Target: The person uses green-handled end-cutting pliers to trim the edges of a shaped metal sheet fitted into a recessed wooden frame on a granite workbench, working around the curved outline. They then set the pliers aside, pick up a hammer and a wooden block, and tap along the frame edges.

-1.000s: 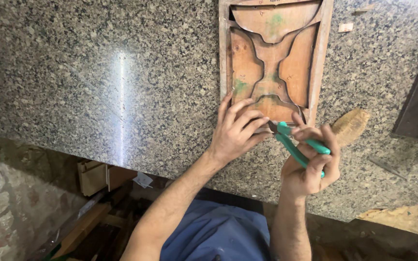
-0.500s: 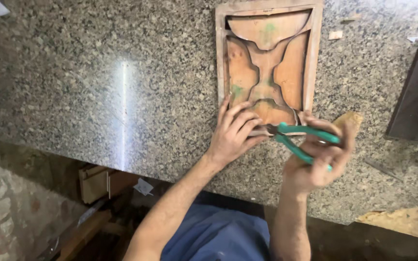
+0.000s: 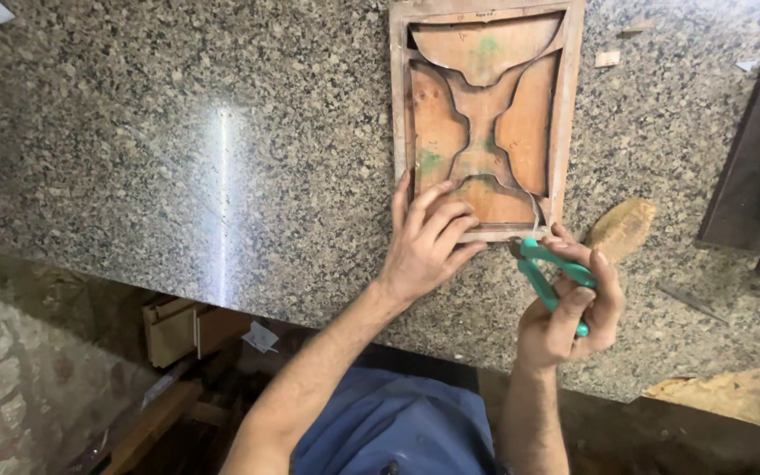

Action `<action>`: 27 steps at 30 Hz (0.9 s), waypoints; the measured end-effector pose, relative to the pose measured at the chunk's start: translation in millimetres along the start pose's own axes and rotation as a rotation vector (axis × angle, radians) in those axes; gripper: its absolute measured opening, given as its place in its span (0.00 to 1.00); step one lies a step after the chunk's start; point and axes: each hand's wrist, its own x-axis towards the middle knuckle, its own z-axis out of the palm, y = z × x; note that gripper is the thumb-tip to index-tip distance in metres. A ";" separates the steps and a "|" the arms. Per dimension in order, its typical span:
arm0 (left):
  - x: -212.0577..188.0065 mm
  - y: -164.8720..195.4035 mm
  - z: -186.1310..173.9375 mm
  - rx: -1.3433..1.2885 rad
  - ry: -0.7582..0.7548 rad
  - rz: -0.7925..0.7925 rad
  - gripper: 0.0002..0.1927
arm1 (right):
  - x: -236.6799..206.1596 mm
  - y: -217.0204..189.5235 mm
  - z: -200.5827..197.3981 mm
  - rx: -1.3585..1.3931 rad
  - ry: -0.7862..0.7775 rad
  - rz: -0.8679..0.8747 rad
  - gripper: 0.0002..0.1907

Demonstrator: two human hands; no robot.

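Note:
A rectangular wooden frame (image 3: 399, 105) with curved wooden inlay pieces lies flat on a speckled granite countertop (image 3: 178, 149). My left hand (image 3: 428, 242) presses down on the frame's near edge, fingers spread over the lower inlay. My right hand (image 3: 569, 312) grips green-handled pliers (image 3: 551, 268), whose jaws meet the frame's near right corner, where a thin pale wire or strip (image 3: 535, 214) sticks up.
A rounded wooden piece (image 3: 619, 229) lies just right of the frame. A dark slab (image 3: 754, 167) stands at the far right, with small wood chips near it. A rough board (image 3: 723, 394) sits at the near right edge. Wooden boxes (image 3: 182, 330) rest on the floor below.
My right hand has shifted the pliers right, from the middle of the frame's near edge to its right corner. My left hand stays pressed on the frame.

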 end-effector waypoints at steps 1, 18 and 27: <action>0.3 1.1 0.1 0.003 -0.001 -0.005 0.20 | 1.0 -0.2 -1.0 0.005 -0.003 0.008 0.19; -11.7 6.9 0.2 -0.132 0.004 -0.095 0.19 | 34.7 -8.6 2.7 -0.016 0.016 0.088 0.19; 33.6 -18.8 9.5 -0.056 0.073 -0.222 0.19 | 50.8 12.0 39.7 0.020 0.054 0.114 0.19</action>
